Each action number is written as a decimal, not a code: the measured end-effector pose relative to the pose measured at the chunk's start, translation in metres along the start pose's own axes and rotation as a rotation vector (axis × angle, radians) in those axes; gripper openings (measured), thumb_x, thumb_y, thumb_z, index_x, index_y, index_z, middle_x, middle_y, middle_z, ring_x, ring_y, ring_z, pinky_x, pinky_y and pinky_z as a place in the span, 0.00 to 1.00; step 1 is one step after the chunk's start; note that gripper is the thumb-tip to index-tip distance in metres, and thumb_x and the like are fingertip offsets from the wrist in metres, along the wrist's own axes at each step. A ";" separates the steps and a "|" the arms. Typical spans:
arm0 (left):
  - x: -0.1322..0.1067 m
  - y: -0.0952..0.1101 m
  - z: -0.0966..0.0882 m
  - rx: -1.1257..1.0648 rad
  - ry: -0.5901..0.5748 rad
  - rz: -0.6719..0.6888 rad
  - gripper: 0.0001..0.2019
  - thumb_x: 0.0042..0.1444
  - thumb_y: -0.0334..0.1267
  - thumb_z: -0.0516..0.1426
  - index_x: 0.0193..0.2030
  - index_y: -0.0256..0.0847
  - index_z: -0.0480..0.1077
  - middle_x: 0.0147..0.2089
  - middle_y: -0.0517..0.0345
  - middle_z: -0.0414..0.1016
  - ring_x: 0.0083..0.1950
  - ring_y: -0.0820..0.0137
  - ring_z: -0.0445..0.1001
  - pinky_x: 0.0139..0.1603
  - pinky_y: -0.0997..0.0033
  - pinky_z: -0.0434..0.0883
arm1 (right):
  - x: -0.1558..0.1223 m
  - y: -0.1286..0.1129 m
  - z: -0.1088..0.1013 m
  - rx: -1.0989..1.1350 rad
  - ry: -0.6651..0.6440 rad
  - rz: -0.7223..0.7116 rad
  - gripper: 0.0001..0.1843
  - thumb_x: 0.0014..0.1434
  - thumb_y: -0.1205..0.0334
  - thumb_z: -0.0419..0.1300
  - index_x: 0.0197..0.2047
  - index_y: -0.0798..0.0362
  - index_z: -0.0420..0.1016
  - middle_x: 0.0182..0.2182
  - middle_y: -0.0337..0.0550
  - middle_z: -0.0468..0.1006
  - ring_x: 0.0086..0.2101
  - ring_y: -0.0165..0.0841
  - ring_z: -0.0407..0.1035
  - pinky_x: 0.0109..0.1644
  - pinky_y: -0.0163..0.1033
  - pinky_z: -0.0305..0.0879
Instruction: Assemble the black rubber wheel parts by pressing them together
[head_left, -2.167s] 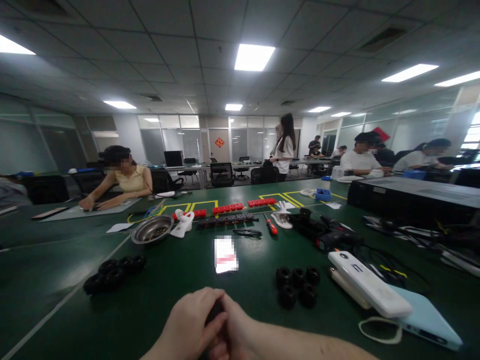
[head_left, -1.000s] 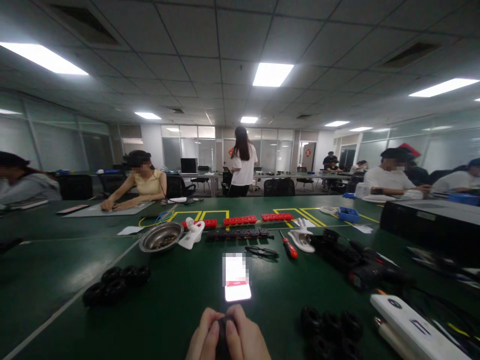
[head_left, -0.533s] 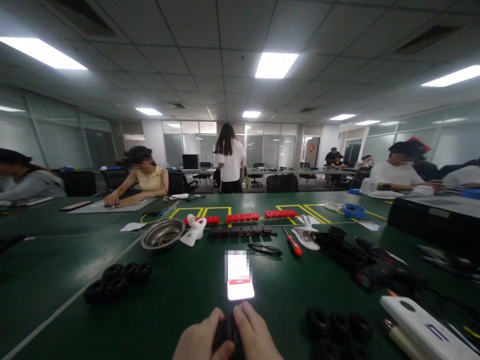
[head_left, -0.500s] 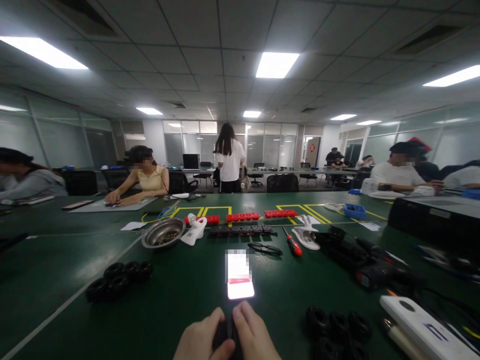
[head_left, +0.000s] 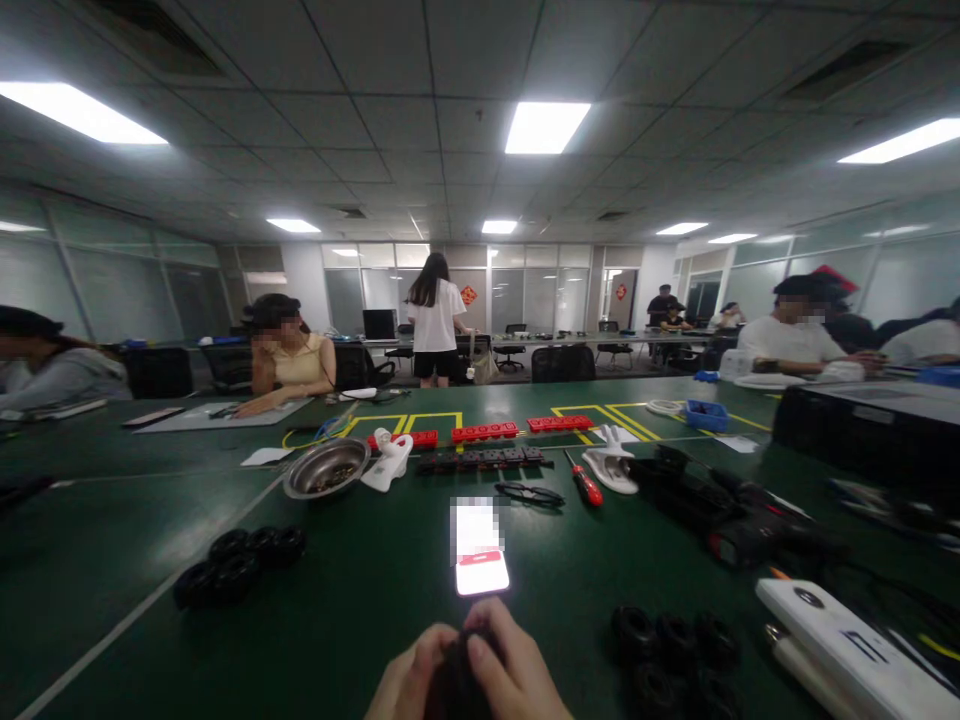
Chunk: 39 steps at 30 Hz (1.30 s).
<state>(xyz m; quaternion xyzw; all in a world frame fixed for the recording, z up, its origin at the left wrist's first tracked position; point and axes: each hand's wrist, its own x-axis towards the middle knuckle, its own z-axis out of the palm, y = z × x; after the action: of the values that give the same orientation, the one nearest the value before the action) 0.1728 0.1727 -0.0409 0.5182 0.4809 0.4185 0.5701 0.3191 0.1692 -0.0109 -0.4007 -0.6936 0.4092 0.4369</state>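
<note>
At the bottom of the head view, my left hand (head_left: 412, 668) and my right hand (head_left: 517, 668) are both closed on one black piece (head_left: 459, 672). Fingers cover much of it, so its exact kind is unclear. Just beyond my fingertips lies a phone (head_left: 481, 578) with a bright, lit screen. Black toy-like tyres sit in two groups, one group (head_left: 240, 562) to the left and another (head_left: 675, 645) to the right of my hands. Farther forward are a row of black blocky parts (head_left: 484, 459) and several red slotted trays (head_left: 485, 432).
A metal bowl (head_left: 294, 483) of small parts stands left, between tyres and a white stand (head_left: 388, 467). Glasses (head_left: 531, 495), a red screwdriver (head_left: 587, 487), another white stand (head_left: 611, 472), a black power tool (head_left: 739, 535) and a white device (head_left: 855, 640) lie rightward. Several people are around.
My right fingers have shifted over the top of the black piece, and both hands moved slightly right. A standing person in the background moved left; a seated person at left raised one hand.
</note>
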 end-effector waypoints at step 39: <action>-0.021 0.033 -0.004 0.456 -0.215 0.146 0.14 0.49 0.47 0.52 0.37 0.39 0.62 0.27 0.61 0.65 0.25 0.73 0.61 0.24 0.74 0.56 | -0.005 0.001 0.002 -0.022 0.013 0.155 0.16 0.55 0.48 0.45 0.30 0.53 0.60 0.21 0.35 0.61 0.22 0.28 0.57 0.25 0.33 0.55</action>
<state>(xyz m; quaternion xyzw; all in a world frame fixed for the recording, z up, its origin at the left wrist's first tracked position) 0.1652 0.1565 -0.0058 0.7083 0.4605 0.2818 0.4547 0.3194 0.1645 -0.0139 -0.4606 -0.6621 0.4315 0.4041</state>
